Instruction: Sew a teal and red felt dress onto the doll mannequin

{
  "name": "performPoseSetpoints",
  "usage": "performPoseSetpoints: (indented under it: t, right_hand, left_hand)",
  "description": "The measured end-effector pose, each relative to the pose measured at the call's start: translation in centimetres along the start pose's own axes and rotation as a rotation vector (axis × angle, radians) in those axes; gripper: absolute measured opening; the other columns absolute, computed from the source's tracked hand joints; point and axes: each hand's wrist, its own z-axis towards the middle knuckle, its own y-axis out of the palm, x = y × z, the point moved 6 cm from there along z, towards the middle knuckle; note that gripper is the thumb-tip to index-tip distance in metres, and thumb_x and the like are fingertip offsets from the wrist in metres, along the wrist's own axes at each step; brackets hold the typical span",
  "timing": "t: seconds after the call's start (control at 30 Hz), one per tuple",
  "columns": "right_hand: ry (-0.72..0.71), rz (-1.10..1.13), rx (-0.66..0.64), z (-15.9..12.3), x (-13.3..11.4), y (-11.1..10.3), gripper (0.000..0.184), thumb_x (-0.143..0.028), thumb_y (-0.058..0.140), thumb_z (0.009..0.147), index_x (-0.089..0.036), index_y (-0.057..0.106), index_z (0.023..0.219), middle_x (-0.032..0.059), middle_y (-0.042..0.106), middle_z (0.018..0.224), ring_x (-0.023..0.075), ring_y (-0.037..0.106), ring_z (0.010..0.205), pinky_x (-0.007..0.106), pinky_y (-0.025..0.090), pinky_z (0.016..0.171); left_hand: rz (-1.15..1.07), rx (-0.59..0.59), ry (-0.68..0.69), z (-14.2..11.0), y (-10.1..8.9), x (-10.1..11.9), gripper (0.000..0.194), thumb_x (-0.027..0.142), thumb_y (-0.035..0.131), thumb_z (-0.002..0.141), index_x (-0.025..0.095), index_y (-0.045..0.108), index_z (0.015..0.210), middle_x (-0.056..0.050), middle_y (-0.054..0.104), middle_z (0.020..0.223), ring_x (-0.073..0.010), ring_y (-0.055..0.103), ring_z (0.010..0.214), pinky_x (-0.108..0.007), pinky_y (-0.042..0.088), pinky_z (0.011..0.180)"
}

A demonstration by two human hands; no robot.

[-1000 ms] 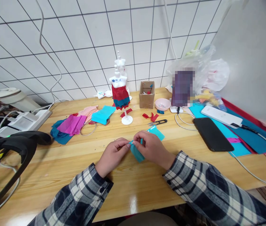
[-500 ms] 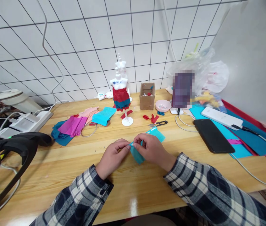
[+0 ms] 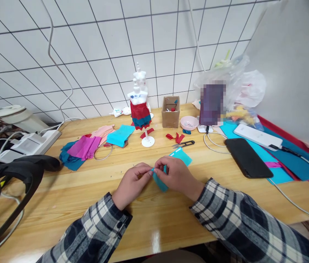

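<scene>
A strip of turquoise crepe paper (image 3: 160,181) is pinched at its upper edge between both my hands, low over the wooden table (image 3: 83,204). My left hand (image 3: 133,181) grips the edge's left end with thumb and forefinger. Close against it, my right hand (image 3: 176,174) pinches the same edge and covers part of the strip. Beyond the right hand, more turquoise paper (image 3: 184,157) with a white band along its edge lies on the table; whether it joins the strip is hidden. Thread snips (image 3: 184,144) rest just behind it.
Farther back stand a small white mannequin (image 3: 139,109) in a red and blue skirt, a cardboard box (image 3: 171,113) and a pink bowl (image 3: 189,122). Coloured paper (image 3: 84,146) lies left, near a black headset (image 3: 12,193). Rightward are a phone (image 3: 249,157) and a white power bank (image 3: 258,135).
Both hands stay pinched on the turquoise strip with only slight finger movement; less of its edge shows between the fingertips. The whole view shifted slightly.
</scene>
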Motion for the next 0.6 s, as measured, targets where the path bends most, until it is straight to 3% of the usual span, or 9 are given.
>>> performPoseSetpoints:
  t: [0.3, 0.6]
  right_hand:
    - [0.195, 0.250, -0.096, 0.3, 1.7, 0.9, 0.006, -0.024, 0.063, 0.080, -0.019, 0.065, 0.076, -0.0030, 0.060, 0.068, 0.0098, 0.047, 0.059, 0.023, 0.033, 0.053]
    - [0.255, 0.377, -0.104, 0.4, 1.9, 1.1, 0.009, -0.026, 0.057, 0.081, -0.018, 0.060, 0.078, -0.0024, 0.057, 0.070, 0.0106, 0.048, 0.062, 0.023, 0.035, 0.055]
  left_hand:
    - [0.014, -0.015, -0.007, 0.0, 0.0, 0.3, 0.024, 0.030, 0.053, 0.089, 0.018, 0.074, 0.085, -0.006, 0.067, 0.086, -0.0174, 0.062, 0.084, -0.029, 0.047, 0.081]
    - [-0.010, -0.002, -0.041, -0.1, 0.0, 0.2, 0.026, 0.033, 0.053, 0.088, 0.017, 0.073, 0.086, -0.006, 0.069, 0.088, -0.0185, 0.062, 0.086, -0.029, 0.046, 0.083]
